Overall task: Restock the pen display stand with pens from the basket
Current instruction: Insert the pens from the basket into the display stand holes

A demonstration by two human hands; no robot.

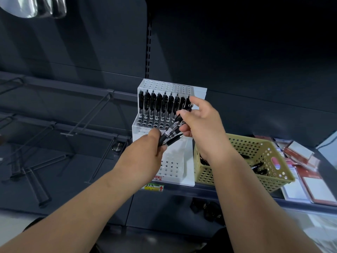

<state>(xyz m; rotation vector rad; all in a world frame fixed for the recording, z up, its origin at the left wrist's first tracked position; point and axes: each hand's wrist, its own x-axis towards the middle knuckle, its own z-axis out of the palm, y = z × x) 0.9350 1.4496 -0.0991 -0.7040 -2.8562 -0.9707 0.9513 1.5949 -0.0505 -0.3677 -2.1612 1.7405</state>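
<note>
Pens (158, 106) in stand (175, 167) and basket (206, 175)

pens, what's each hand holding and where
The left hand grips a bundle of pens by their lower ends; the right hand pinches one pen partway up.

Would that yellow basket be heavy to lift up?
Probably light: the basket looks like thin plastic full of holes, with only a few pens inside. It would likely slide easily on the smooth shelf.
</note>
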